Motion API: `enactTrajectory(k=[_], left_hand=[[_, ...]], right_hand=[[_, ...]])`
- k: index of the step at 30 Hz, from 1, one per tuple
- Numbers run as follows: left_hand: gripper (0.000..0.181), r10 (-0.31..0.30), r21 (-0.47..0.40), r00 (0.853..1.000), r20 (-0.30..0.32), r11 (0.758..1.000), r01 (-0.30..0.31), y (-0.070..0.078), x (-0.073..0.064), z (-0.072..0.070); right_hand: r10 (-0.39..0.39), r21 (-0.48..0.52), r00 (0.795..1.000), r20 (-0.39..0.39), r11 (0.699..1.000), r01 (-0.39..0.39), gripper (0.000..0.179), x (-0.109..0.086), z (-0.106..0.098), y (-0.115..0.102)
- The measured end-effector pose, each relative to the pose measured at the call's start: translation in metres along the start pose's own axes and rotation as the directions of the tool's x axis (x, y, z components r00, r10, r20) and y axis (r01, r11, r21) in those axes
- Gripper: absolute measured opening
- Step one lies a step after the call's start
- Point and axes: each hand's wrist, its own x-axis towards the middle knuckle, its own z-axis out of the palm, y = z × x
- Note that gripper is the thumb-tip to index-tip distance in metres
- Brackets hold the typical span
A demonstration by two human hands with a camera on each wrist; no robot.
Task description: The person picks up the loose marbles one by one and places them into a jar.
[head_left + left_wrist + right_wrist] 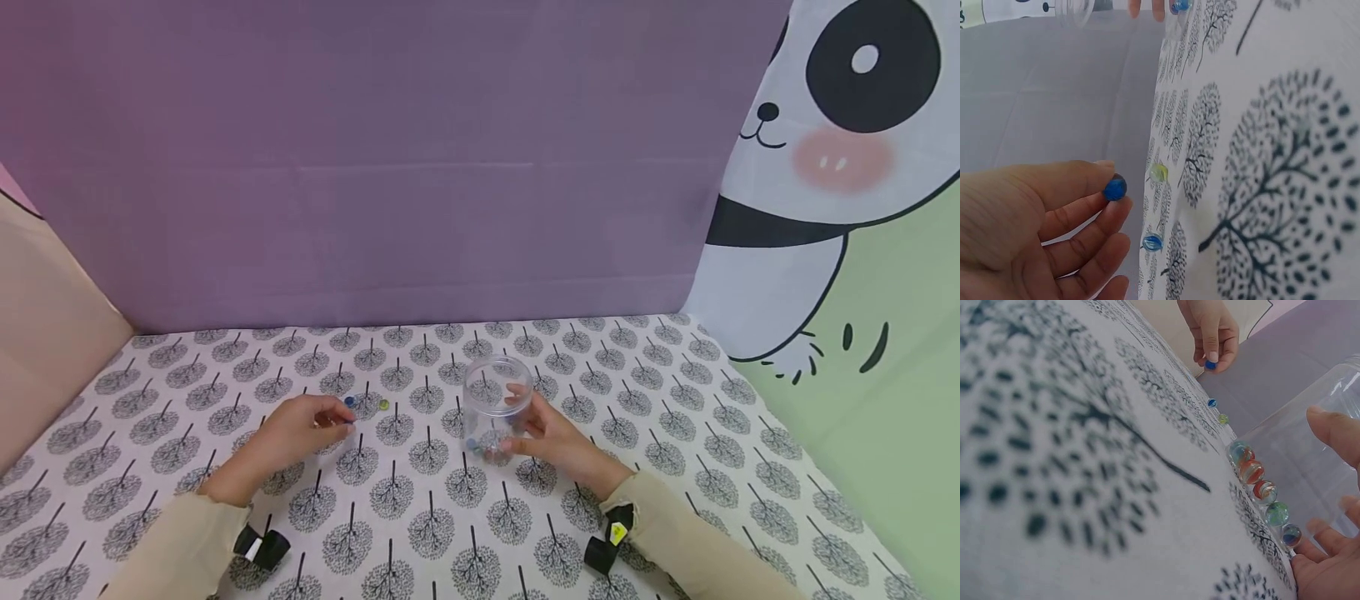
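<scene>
My left hand (294, 429) is held above the cloth and pinches a dark blue marble (1115, 187) between thumb and fingertips. Beyond it on the cloth lie a blue striped marble (349, 402) and a yellow-green marble (384, 405), a short way apart. To the right stands a clear, open-topped jar (497, 412), upright. My right hand (557, 440) holds it from the right side, thumb in front and fingers around the back. Several marbles (1252, 471), with red, green and blue swirls, rest along the jar's bottom in the right wrist view.
A white cloth (431, 508) printed with dark trees covers the table. A purple backdrop (420, 208) rises behind its far edge. On the right hangs a panel with a printed panda (795, 292), and a beige panel (52, 350) borders the left.
</scene>
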Motion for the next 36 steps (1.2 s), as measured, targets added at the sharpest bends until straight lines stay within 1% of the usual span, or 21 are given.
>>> enactTrajectory(k=[9,15,19,27,33,36], left_hand=[[0.018,0.036,-0.005,0.999,-0.016,0.999,-0.036,0.011,0.0,-0.002],[0.018,0.089,0.007,0.995,-0.055,0.996,-0.089,0.017,0.002,-0.002],[0.016,0.105,0.012,0.992,-0.075,0.994,-0.105,0.02,0.003,-0.001],[0.016,0.09,0.0,0.992,-0.093,0.996,-0.091,0.026,0.005,0.001],[0.015,0.099,-0.007,0.99,-0.099,0.995,-0.101,0.032,0.005,0.001],[0.015,0.098,-0.007,0.99,-0.104,0.995,-0.099,0.034,0.005,0.002]], right_hand=[[-0.002,-0.009,1.0,0.003,1.0,0.002,0.089,0.0,0.0,0.001],[-0.005,-0.011,1.0,-0.007,1.0,0.005,0.089,0.001,-0.001,0.001],[-0.001,0.009,1.0,0.0,1.0,0.001,0.088,0.001,-0.001,0.001],[-0.019,0.004,1.0,0.008,1.0,0.019,0.089,0.001,-0.001,0.001],[-0.038,0.019,0.999,0.012,0.999,0.038,0.091,0.002,-0.001,0.0],[-0.031,0.024,0.999,0.013,0.999,0.031,0.09,0.002,0.0,0.002]])
